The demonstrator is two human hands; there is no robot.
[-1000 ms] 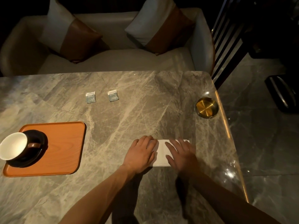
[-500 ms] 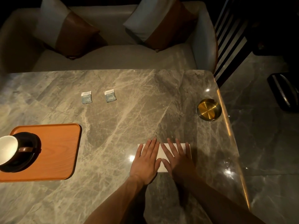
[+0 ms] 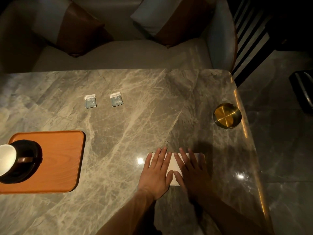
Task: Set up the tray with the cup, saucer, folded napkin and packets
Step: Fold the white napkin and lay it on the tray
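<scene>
Cup (image 3: 6, 159) and saucer (image 3: 25, 161) sit on the tray (image 3: 64, 160) at lower left, while the left hand (image 3: 156, 175) and right hand (image 3: 194, 175) press flat, straight-fingered, on the napkin (image 3: 174, 164); two packets (image 3: 90, 101) wait upper left.

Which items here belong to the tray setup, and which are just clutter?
Job: tray, cup, saucer, napkin pressed flat under left hand and right hand, two packets.
Clutter: brass ashtray, sofa cushions.

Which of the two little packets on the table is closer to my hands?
The right-hand packet. It lies nearer the left hand and right hand on the napkin than the other packet, farther left.
</scene>
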